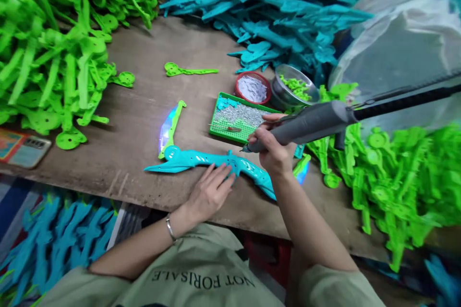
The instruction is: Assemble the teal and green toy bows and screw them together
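Note:
A blue plastic toy bow body (194, 157) lies across the table in front of me, with a lit green arm (175, 124) standing out at its left end. Another green arm (303, 169) shows at the right end, partly behind my forearm. My left hand (212, 189) rests flat on the middle of the blue body, fingers stretched out. In my right hand (274, 151) is a grey electric screwdriver (309, 122), its tip pointing left just above the blue body. The tip appears apart from the plastic.
A green basket (230, 135) holds screws and a thin tool. Behind it stand a red basket (253, 100) of pale pieces and a metal bowl (313, 88) of small green parts. Green parts (46, 67) heap left and right; blue parts (259, 5) pile behind. A phone (32, 150) lies left.

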`<state>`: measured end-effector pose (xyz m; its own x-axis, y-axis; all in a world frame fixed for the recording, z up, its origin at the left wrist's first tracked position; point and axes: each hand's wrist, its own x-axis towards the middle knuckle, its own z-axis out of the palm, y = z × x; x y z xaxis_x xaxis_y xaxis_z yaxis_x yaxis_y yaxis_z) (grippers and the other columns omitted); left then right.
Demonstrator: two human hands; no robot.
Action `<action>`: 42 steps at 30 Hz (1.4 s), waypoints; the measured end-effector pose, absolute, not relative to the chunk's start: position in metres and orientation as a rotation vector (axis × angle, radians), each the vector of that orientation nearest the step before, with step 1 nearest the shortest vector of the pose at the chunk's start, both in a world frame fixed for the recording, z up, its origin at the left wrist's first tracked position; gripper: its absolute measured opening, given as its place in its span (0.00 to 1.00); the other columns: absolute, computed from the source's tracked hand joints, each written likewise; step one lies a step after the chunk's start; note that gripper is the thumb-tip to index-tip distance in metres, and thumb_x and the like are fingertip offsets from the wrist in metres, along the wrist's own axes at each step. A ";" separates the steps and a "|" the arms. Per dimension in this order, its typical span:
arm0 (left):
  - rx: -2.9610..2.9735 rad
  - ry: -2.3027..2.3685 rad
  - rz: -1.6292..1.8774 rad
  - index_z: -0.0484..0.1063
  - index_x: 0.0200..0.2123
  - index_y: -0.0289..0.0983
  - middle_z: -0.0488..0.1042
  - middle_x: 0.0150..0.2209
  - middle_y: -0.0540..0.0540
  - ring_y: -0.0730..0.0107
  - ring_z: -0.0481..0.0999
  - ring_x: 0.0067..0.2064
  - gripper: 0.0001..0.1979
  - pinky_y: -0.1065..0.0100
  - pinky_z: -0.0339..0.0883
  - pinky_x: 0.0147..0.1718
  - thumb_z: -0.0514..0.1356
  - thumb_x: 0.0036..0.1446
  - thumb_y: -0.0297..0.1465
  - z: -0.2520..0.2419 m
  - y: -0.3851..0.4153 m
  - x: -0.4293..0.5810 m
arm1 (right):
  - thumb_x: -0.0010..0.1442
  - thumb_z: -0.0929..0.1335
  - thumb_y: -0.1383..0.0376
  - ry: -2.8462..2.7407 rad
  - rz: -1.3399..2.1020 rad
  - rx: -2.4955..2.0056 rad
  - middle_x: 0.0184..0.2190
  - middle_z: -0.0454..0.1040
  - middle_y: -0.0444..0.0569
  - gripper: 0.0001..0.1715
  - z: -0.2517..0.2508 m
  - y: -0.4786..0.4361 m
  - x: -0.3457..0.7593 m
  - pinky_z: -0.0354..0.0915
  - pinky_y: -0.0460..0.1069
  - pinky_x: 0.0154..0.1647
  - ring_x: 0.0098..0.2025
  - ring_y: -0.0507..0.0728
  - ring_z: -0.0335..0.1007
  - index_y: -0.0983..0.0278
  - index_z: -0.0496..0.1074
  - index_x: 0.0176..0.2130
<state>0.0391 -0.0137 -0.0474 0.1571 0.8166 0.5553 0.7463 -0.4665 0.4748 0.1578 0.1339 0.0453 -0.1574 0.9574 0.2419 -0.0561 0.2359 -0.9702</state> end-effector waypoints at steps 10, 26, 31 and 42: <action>2.378 1.764 0.655 0.59 0.65 0.28 0.74 0.53 0.30 0.43 0.73 0.53 0.45 0.44 0.64 0.56 0.68 0.53 0.49 -0.008 0.015 0.013 | 0.48 0.77 0.53 -1.511 1.153 -1.102 0.29 0.66 0.40 0.29 0.038 0.135 0.226 0.70 0.52 0.35 0.31 0.53 0.68 0.56 0.71 0.49; 2.520 1.648 0.398 0.56 0.68 0.35 0.70 0.59 0.30 0.41 0.70 0.59 0.36 0.42 0.62 0.59 0.64 0.61 0.37 0.003 0.013 -0.018 | 0.58 0.70 0.65 -2.404 0.650 -1.306 0.47 0.74 0.58 0.18 0.027 0.050 0.307 0.70 0.63 0.52 0.50 0.66 0.71 0.64 0.69 0.49; 2.614 1.914 0.390 0.56 0.69 0.33 0.71 0.60 0.25 0.36 0.71 0.60 0.32 0.39 0.62 0.58 0.58 0.65 0.35 -0.003 -0.021 -0.075 | 0.61 0.68 0.69 -2.413 0.092 -1.389 0.54 0.73 0.62 0.24 -0.008 0.015 0.310 0.69 0.65 0.52 0.55 0.69 0.69 0.65 0.68 0.57; 2.870 1.795 0.612 0.62 0.67 0.47 0.78 0.56 0.47 0.52 0.79 0.53 0.26 0.53 0.66 0.50 0.58 0.68 0.36 0.036 0.000 -0.122 | 0.63 0.71 0.65 -2.284 -0.268 -1.186 0.47 0.82 0.51 0.15 0.011 0.036 0.323 0.73 0.59 0.46 0.45 0.61 0.76 0.56 0.78 0.50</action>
<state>-0.1225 -0.0002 0.0358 0.4055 0.7992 0.4437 0.9037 -0.4234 -0.0631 0.3230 0.0357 0.0106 -0.4619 0.6941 0.5522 0.8031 0.5916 -0.0718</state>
